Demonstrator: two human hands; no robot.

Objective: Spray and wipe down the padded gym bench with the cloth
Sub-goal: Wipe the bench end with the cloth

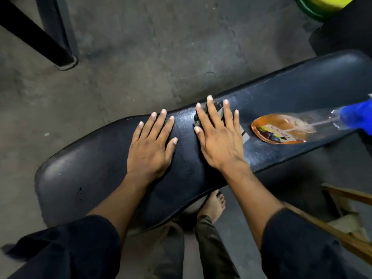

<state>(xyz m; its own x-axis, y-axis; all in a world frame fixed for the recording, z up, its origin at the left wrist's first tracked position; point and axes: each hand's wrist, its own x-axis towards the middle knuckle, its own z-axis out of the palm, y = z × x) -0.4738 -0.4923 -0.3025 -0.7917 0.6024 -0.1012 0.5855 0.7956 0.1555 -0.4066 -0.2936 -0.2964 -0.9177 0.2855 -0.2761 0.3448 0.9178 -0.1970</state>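
The black padded gym bench (100, 164) runs diagonally from lower left to upper right. My left hand (150, 146) lies flat on its pad, fingers spread, holding nothing. My right hand (218, 137) presses flat on a dark grey cloth (218, 109), which shows only past my fingertips and beside my palm. A clear spray bottle (281, 128) with orange liquid and a blue trigger head (356, 115) lies on its side on the bench, just right of my right hand. The pad near the bottle looks dull and streaked.
Grey concrete floor surrounds the bench. A black metal frame leg (40, 37) stands at upper left. A green and yellow round object (320, 5) sits at top right. Wooden slats (342, 218) lie at lower right. My bare foot (215, 204) shows under the bench.
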